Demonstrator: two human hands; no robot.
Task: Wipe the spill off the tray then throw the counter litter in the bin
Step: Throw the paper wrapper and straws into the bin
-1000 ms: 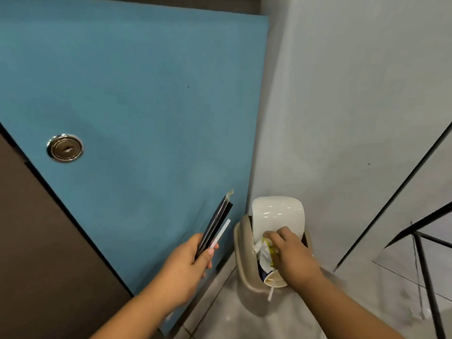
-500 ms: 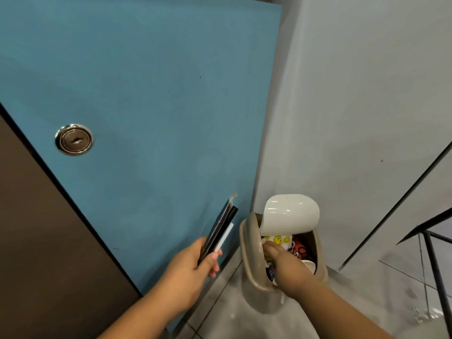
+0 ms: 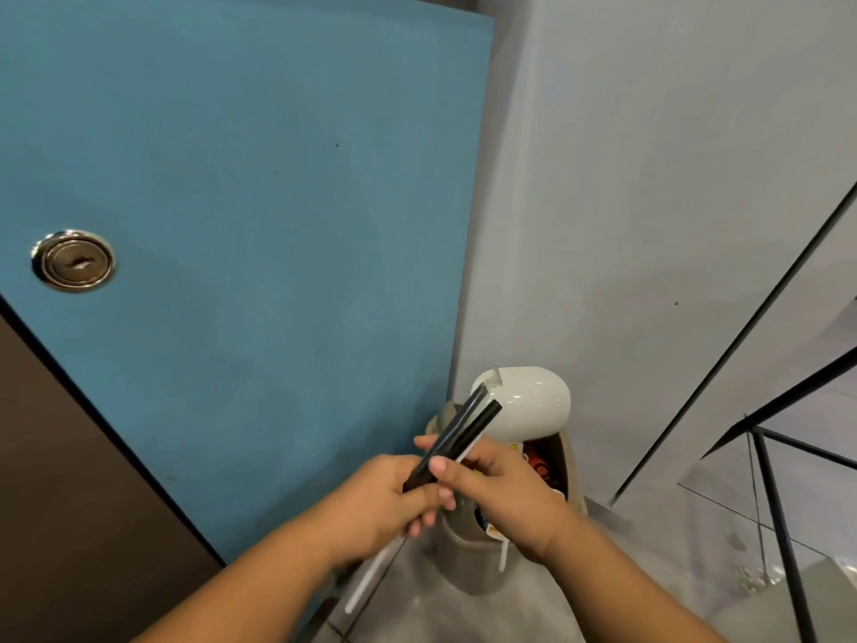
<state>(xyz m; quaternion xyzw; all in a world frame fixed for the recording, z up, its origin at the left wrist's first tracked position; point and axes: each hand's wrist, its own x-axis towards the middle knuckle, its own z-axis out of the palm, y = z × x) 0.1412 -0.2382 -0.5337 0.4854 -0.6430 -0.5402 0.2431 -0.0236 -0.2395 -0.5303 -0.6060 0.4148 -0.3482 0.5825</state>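
Black straws [image 3: 463,433], a thin bundle of them, sit slanted right over the bin [image 3: 468,563], tips pointing up at its white lid [image 3: 528,401]. Left hand [image 3: 389,498] has its fingers curled round the lower end; right hand [image 3: 505,489] pinches them mid-length, thumb on top. So both hands are holding the same bundle. One white straw [image 3: 371,577] pokes out well below the left fist, down toward the floor.

This looks like the binning step. To do it well, I'd say let one hand take the whole lot, gather that white straggler in, then tip the bundle end-down into the gap under the lid. Going in flat, long straws would likely catch on the rim.

What can't be made out: the right hand covers most of the bin's mouth, with only a sliver of bright wrappers [image 3: 540,466] showing, so how full it is stays a guess. The number of straws is unclear. No tray or counter is in view. Around them are a blue panel [image 3: 232,225] with a lock [image 3: 73,261], and a black frame [image 3: 779,526] cut off at the right.
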